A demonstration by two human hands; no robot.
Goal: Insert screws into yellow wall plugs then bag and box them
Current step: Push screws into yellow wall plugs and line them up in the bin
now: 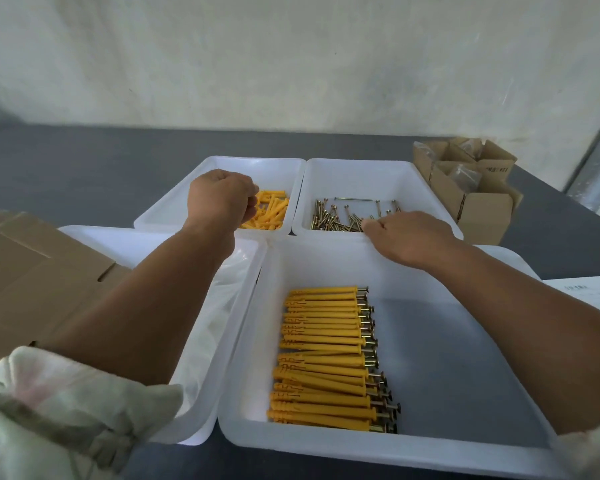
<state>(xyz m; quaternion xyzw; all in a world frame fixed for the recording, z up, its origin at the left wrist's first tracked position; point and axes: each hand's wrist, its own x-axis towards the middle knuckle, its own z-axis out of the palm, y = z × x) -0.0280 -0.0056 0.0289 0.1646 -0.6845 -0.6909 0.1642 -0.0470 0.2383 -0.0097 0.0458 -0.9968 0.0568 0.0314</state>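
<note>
The left hand [220, 199] curled over the yellow plugs [272, 211] in the plug tray [253, 161]. The right hand [409, 237] touched the screws [338, 220] at the screw tray [361, 174] near edge. I could not tell if either pinched one.

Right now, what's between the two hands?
The head view shows loose plugs, two tray walls side by side, then screws, between the left hand and right hand.

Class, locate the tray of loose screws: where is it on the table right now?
Head view: the tray of loose screws sits back right, right of the yellow plug tray and behind the tray of assembled plugs.
</note>
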